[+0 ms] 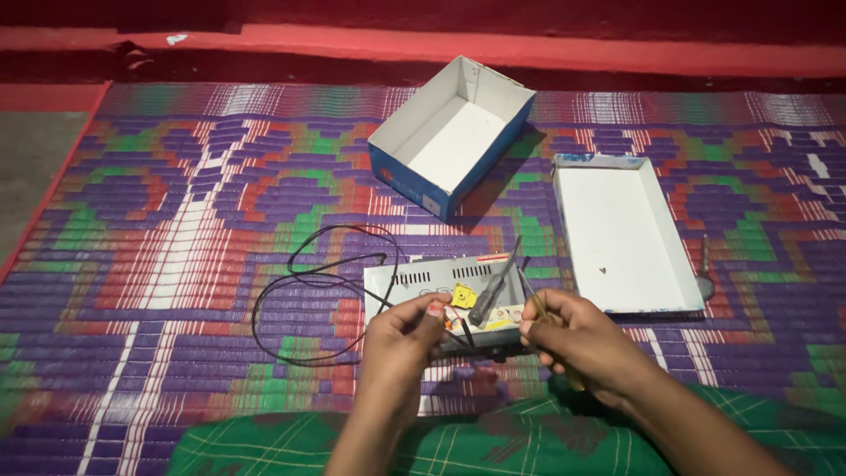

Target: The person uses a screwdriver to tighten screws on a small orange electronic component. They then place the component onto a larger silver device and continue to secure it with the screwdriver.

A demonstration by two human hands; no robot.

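A small grey metal electronics box (414,280) with vent slots and coloured stickers lies on the mat in front of me. A black-handled screwdriver (490,295) rests across its top. My left hand (401,339) pinches the box's near edge, fingers closed on it. My right hand (573,335) is closed around a thin yellowish tool (532,300) whose tip points toward the box. A black cable (304,273) loops out from the box to the left.
An open blue-and-white cardboard box (401,167) stands behind the device. Its white lid (674,251) lies upturned to the right, a tiny screw inside. A metal tool (705,273) lies beside the lid. Woven patterned mat (176,220) covers the floor; green checked cloth (264,445) covers my lap.
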